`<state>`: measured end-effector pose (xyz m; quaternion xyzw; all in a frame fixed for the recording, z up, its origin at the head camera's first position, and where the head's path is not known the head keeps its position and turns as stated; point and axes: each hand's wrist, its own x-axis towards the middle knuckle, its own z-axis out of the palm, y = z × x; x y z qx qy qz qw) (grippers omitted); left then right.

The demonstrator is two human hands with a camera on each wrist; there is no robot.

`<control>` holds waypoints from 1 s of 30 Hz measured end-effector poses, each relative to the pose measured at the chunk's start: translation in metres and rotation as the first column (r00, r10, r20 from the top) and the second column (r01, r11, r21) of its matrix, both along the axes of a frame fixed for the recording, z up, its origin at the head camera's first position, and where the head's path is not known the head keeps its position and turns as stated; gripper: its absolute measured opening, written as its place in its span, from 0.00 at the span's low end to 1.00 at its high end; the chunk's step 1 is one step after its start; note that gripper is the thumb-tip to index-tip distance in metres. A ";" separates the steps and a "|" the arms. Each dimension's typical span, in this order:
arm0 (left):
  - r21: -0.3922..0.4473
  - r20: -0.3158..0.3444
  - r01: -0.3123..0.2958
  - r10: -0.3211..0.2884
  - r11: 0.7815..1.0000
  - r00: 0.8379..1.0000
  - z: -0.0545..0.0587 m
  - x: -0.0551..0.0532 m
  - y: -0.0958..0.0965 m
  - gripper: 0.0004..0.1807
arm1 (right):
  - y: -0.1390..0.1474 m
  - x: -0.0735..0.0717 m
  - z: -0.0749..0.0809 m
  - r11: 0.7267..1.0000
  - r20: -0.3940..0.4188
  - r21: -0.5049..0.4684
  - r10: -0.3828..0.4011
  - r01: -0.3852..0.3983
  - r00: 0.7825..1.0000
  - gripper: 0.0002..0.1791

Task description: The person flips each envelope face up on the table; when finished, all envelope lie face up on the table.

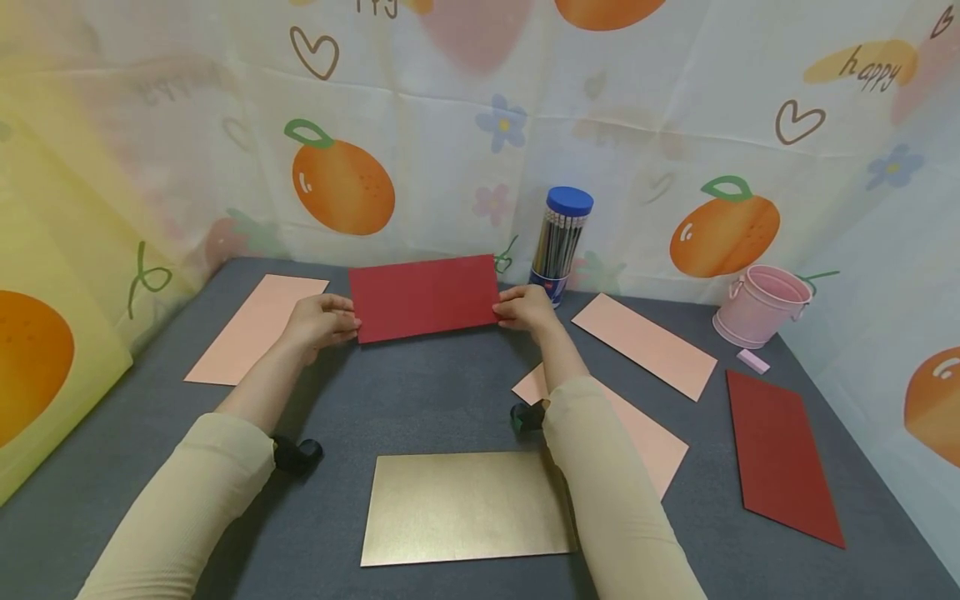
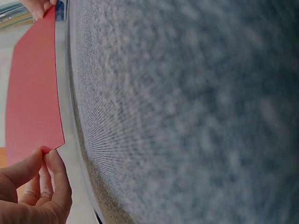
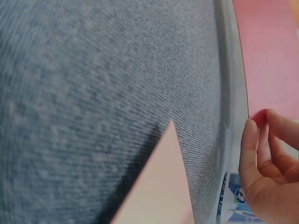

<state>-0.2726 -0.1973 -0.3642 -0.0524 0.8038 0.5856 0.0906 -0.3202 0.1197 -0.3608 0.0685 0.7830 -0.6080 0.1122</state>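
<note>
A flat red rectangular card (image 1: 427,298) is held up, tilted, above the far part of the grey table. My left hand (image 1: 322,323) pinches its left end between thumb and fingers. At the opposite end, my right hand (image 1: 527,308) pinches it the same way. In the left wrist view, the thumb and fingertips of the left hand (image 2: 42,191) meet at a lower corner of the card (image 2: 35,93). The right wrist view shows the right hand (image 3: 273,154) gripping near the other lower corner. A gold card (image 1: 465,508) lies in front, partly covered by my right sleeve.
Peach cards lie at the left (image 1: 251,329), at the right (image 1: 645,346) and under my right forearm (image 1: 645,442). Another red card (image 1: 783,458) lies far right. A blue-lidded pencil tub (image 1: 558,242), a pink bucket (image 1: 757,308) and a small pink block (image 1: 752,361) stand towards the back.
</note>
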 end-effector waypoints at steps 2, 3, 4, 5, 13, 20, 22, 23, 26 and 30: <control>0.015 -0.013 -0.001 0.001 1.000 1.000 0.000 -0.001 0.000 0.20 | 0.002 0.000 0.001 1.000 0.003 -0.015 0.009 -0.009 1.000 0.19; 0.023 -0.017 0.000 0.001 1.000 1.000 -0.001 -0.001 0.000 0.19 | 0.003 0.000 0.001 1.000 0.005 -0.025 0.011 -0.011 1.000 0.19; 0.033 -0.023 0.001 -0.001 0.999 1.000 -0.001 -0.001 -0.001 0.17 | 0.004 0.000 0.002 0.999 0.008 -0.036 0.010 -0.010 1.000 0.19; 0.045 -0.028 0.003 -0.002 0.999 1.000 -0.001 -0.002 -0.001 0.16 | 0.005 -0.001 0.001 0.999 0.011 -0.048 0.008 -0.008 1.000 0.18; 0.101 -0.028 -0.005 0.007 0.995 1.000 0.001 -0.003 -0.002 0.18 | 0.009 -0.003 -0.001 0.993 0.035 -0.116 -0.001 0.005 0.999 0.08; 0.093 -0.033 -0.019 0.022 0.995 0.999 0.002 -0.002 0.001 0.22 | 0.010 -0.003 -0.001 0.983 0.047 -0.180 -0.017 0.026 0.999 0.06; 0.098 -0.040 -0.022 0.026 0.995 0.999 0.002 -0.002 0.000 0.20 | 0.010 -0.002 -0.001 0.982 0.048 -0.187 -0.015 0.024 0.999 0.07; 0.098 -0.043 -0.022 0.027 0.995 0.999 0.002 -0.002 0.000 0.19 | 0.011 -0.002 -0.001 0.982 0.048 -0.189 -0.015 0.024 0.999 0.07; 0.101 -0.046 -0.018 0.022 0.995 0.999 0.002 -0.002 -0.001 0.20 | 0.011 -0.002 -0.001 0.982 0.046 -0.188 -0.011 0.020 0.999 0.07; 0.112 -0.028 -0.010 0.014 0.994 1.000 0.002 -0.003 -0.003 0.27 | 0.013 -0.003 -0.002 0.983 0.042 -0.185 -0.007 0.014 0.999 0.06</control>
